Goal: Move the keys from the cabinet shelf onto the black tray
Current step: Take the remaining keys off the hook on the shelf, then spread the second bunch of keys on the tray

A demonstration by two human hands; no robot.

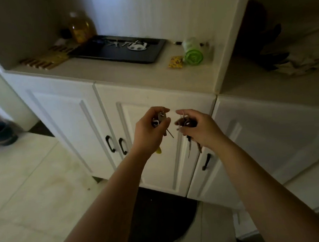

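My left hand (149,130) is closed around a bunch of keys (161,118), with one thin key and a yellow tag hanging below it. My right hand (198,126) grips a second bunch of keys (190,147) that dangles under the palm. Both hands hover close together in front of the white cabinet doors, below the shelf. The black tray (107,54) lies on the cabinet shelf further back. Several keys (124,43) and a white keychain charm (139,46) rest on it.
On the shelf (109,74) stand a yellow-liquid bottle (80,27) at the back left, gold-brown packets (48,58) left of the tray, a green roll (192,52) and a small yellow packet (175,61) to the right. A dark mat (160,220) lies on the floor.
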